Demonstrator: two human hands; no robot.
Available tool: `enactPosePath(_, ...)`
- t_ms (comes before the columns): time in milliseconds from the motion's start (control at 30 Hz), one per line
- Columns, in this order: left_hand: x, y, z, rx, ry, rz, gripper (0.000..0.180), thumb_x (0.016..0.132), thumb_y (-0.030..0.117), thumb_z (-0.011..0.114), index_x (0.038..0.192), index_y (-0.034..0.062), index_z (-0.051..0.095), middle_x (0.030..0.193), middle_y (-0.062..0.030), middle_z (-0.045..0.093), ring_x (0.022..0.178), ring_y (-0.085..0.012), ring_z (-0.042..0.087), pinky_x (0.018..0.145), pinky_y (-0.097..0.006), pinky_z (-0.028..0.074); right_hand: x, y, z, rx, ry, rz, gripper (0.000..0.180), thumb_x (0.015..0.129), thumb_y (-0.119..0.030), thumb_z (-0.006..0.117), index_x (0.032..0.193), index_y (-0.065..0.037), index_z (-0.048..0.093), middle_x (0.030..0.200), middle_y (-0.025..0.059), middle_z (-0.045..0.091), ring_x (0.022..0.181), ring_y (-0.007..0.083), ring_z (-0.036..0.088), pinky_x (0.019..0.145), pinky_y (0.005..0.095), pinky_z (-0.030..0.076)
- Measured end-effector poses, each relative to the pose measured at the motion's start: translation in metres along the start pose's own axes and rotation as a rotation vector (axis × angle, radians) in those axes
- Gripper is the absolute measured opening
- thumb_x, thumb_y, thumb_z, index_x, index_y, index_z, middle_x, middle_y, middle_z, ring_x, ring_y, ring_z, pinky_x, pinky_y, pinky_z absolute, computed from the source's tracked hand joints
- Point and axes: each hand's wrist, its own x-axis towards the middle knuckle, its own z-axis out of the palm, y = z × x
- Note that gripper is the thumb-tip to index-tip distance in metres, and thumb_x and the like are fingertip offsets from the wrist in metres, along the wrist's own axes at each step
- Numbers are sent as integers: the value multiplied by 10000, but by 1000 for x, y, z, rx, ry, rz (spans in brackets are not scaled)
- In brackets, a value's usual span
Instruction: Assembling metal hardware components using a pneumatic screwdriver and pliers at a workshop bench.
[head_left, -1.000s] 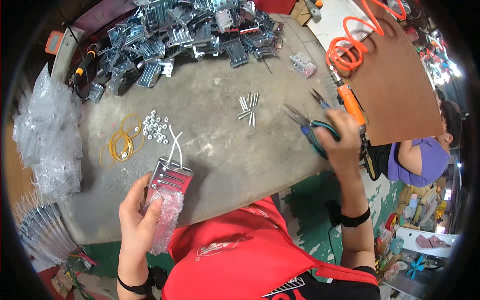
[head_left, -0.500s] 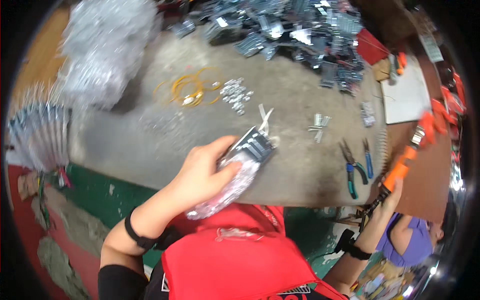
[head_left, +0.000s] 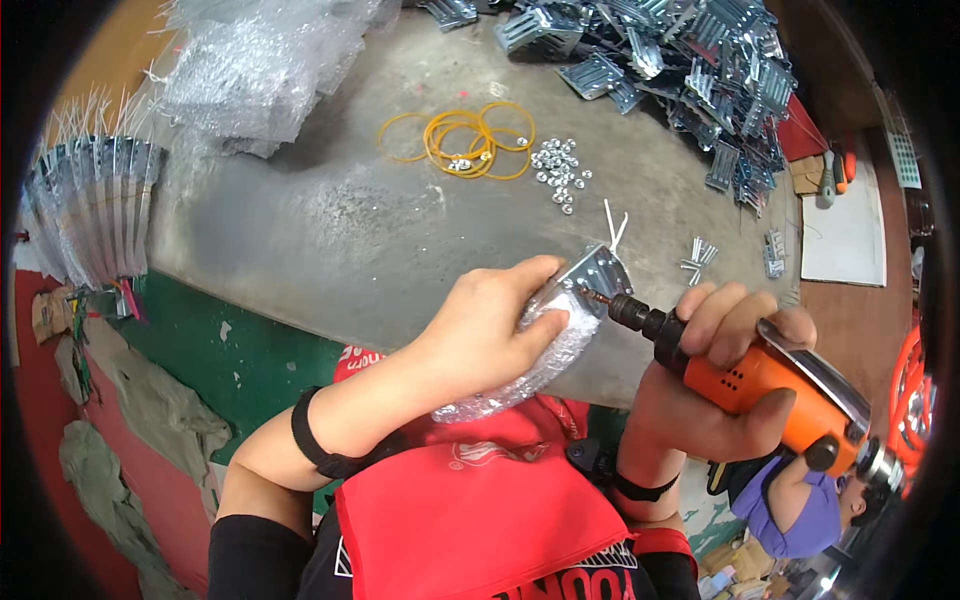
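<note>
Metal bracket [head_left: 600,266] with 2 white strands [head_left: 617,232], its lower part in bubble wrap [head_left: 535,375], grasped by the left hand [head_left: 488,320] over the near edge of the table [head_left: 280,270]; right hand [head_left: 690,408] gripping an orange power driver [head_left: 800,412]. Beyond: nuts [head_left: 558,168], heaped brackets [head_left: 690,80].

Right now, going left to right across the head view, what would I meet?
Fanned stack of wrapped pieces, bubble wrap pile, left hand, the metal bracket it holds, orange power tool.

White lettering [head_left: 361,361] noted at the red apron's [head_left: 480,525] left edge; pale logo [head_left: 484,454] mid-apron. Larger block letters [head_left: 580,587] showed on the black shirt [head_left: 318,575], partly cut off.
</note>
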Motion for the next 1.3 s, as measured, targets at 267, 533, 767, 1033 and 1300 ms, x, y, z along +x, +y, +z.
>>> enactPosePath(267,2,-12,3,-11,73,28,301,811,100,644,1099,25,599,741,-180,592,603,-265,572,602,-337,470,-2,11,15,-77,-243,-112,474,845,-488,509,1098,-87,491,691,15,444,590,138,422,625,304,366)
enactPosePath(533,-1,-14,9,-16,109,104,281,794,91,640,1067,34,603,791,-216,610,721,-387,612,632,-383,489,-8,2,20,-89,-318,-95,509,837,-512,657,1023,-87,449,705,56,524,592,194,498,580,330,417)
enactPosePath(767,-2,-9,4,8,49,99,342,776,92,665,1100,30,575,824,-218,617,758,-404,615,643,-408,490,-8,-5,15,-122,-187,-176,546,858,-540,586,1145,-95,452,678,35,518,561,178,493,574,330,413)
enactPosePath(1033,-5,3,5,211,-43,95,629,705,101,739,1249,57,427,874,-195,623,791,-393,626,689,-429,500,-29,-13,-21,-158,-45,-101,483,839,-516,539,1087,-101,516,684,1,457,579,122,431,608,288,357)
enactPosePath(1300,-8,5,3,276,-104,198,793,704,47,707,1389,69,310,999,-246,595,879,-407,622,720,-422,508,-35,-8,-32,-128,-23,-115,544,837,-541,620,1087,-86,456,667,44,528,556,194,532,590,360,464)
